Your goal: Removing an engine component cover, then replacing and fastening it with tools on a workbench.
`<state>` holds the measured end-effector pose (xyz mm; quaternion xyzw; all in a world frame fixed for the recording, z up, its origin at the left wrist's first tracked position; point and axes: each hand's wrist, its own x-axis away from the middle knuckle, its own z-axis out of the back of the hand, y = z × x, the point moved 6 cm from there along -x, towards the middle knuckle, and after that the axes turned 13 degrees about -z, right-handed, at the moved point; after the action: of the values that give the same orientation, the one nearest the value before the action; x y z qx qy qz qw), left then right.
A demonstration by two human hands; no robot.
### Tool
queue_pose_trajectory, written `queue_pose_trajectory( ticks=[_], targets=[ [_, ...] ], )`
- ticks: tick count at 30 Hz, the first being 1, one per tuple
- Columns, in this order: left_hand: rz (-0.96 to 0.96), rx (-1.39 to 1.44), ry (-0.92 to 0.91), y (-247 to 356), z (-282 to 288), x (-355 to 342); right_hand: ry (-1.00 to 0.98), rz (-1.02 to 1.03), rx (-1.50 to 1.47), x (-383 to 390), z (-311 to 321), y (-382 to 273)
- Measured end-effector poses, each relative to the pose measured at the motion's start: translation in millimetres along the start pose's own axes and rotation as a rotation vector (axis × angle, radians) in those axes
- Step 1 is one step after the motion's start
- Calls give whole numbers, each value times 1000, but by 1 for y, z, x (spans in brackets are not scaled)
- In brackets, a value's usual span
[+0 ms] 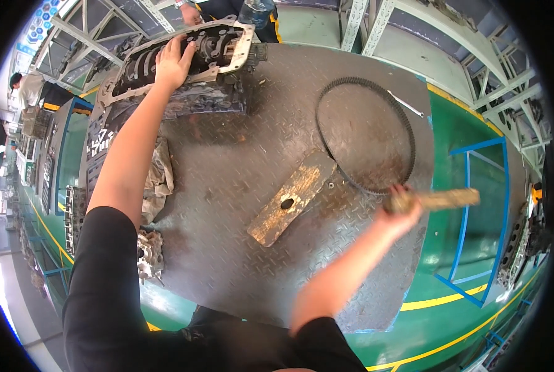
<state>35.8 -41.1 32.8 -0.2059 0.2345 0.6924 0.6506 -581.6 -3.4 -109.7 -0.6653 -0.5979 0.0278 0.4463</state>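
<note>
Head view: person's two bare hands over a steel tabletop point(218, 208). L hand point(174, 64) rests palm-down on the open top of an engine point(208, 102) at the table's far L corner, fingers slightly apart, clamped on nothing. R hand point(404, 209), blurred, has its fingers closed round a wood block point(453, 199); block's free end sticks out past the table's R edge, over green floor point(439, 248). Just beside that hand is a ridged belt point(411, 142), lying in a big loop; can't tell if hand & belt touch. A flat plank point(308, 183) w/ a hole lies mid-table, far end at the belt, w/ a small nut point(331, 185) next to it. A wrench point(406, 103) lies just outside the loop, nr the R edge.

Risks, my guess: wood block is held by one end only, so it could twist loose & drop, b/c no table's under the free end. A low swing might snag the belt, shoving it into plank & nut, or bump the wrench off. L fingers are bare among metal parts; if the engine rocked or a part turned, poss. pinch or cut. Co-worker's hand point(190, 13) is just behind the engine, so an unexpected push from there could shift it.
</note>
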Motion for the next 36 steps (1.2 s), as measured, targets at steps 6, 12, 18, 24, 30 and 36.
queue_pose_trajectory(
  ticks=[6,12,18,24,30,36],
  targets=[
    [-32,18,65,-10,-1,0,-576,-638,615,79,-158,223],
    [8,-5,36,2,14,2,-368,-388,93,29,-128,129],
    [-47,-8,18,-23,-11,1,-468,-511,355,39,-127,255],
    [14,3,10,-5,3,1,-298,-510,4,35,-94,158],
    [14,48,-11,-17,-5,1,-178,-416,72,81,-140,190],
    [-10,3,-21,-26,-5,0,-575,-633,333,75,-110,195]
  ],
)
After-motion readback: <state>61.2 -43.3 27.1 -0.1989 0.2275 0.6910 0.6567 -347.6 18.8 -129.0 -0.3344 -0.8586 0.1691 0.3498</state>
